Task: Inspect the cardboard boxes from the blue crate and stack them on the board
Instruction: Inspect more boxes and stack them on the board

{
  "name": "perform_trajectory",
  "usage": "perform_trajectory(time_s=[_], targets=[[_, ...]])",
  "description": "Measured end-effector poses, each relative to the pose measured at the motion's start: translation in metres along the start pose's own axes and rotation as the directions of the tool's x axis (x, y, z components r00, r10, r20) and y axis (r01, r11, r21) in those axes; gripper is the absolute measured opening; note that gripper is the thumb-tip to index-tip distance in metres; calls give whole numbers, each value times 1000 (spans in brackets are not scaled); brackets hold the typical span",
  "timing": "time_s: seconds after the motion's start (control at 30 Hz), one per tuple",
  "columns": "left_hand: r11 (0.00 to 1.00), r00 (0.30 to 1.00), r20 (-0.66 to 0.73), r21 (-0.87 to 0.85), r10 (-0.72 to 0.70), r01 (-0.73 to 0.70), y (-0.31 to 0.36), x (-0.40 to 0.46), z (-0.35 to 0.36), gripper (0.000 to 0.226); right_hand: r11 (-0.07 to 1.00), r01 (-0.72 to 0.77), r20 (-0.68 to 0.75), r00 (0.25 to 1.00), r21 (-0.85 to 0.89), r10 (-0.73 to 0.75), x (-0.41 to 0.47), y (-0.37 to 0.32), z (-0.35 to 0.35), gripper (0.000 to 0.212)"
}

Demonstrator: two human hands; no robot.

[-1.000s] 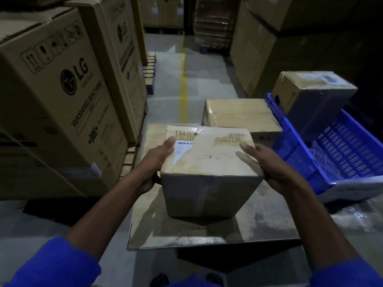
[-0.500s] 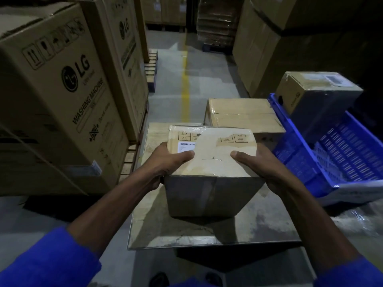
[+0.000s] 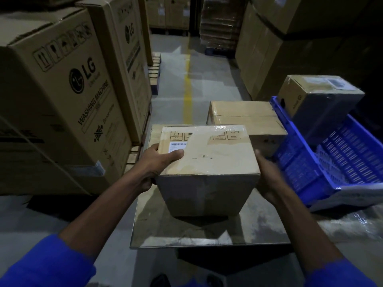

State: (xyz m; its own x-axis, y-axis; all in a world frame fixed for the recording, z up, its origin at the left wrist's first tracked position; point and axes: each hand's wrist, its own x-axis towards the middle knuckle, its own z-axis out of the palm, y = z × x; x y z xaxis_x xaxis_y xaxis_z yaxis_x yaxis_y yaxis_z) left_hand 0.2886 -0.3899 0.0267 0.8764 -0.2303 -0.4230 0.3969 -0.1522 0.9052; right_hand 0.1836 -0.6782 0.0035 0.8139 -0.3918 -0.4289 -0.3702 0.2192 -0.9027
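My left hand [image 3: 160, 162] grips the near left corner of a taped cardboard box [image 3: 207, 160], thumb laid across the top beside the white barcode label [image 3: 177, 146], fingers curled under the edge. My right hand [image 3: 267, 179] is pressed to the box's right side; it is blurred, so I cannot say for sure how its fingers lie, though it appears to cup the wall. The box sits over the middle of the board [image 3: 186, 233], its shadow pooled beneath, and I cannot tell whether its base is touching the board yet.

The risk, as I judge it, is the glossy tape on top: my thumb could slide, and with the grip uneven the box could tip toward the right and land crooked or knock the second box [image 3: 244, 119] lying flat just behind it. A skewed base would make any stack on top lean.

Half a second ago my right thumb lay across the top face; now that hand has dropped to the side wall, and the box sits turned slightly, its near corner swung toward me.

Further right, the blue crate [image 3: 323, 162] tilts beside the board with one more box [image 3: 319, 100] left in it. Tall washing machine cartons [image 3: 58, 96] line my left.
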Motion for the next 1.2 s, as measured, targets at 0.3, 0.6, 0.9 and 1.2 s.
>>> perform_trajectory(time_s=[0.3, 0.6, 0.9, 1.2], targets=[[989, 994, -94, -125, 63, -74, -11, -6, -53, 91, 922, -380, 25, 923, -78, 383, 14, 93, 5, 57], [889, 971, -121, 438, 207, -135, -59, 2, -73, 58, 997, -27, -123, 992, 78, 36, 6, 48, -2, 31], [990, 991, -8, 39, -136, 136, -58, -8, -26, 88, 999, 49, -157, 986, -11, -51, -5, 27, -19, 24], [990, 993, -26, 88, -111, 113, -67, 4, -40, 58, 991, 68, -103, 991, -115, -80, 6, 35, -21, 19]])
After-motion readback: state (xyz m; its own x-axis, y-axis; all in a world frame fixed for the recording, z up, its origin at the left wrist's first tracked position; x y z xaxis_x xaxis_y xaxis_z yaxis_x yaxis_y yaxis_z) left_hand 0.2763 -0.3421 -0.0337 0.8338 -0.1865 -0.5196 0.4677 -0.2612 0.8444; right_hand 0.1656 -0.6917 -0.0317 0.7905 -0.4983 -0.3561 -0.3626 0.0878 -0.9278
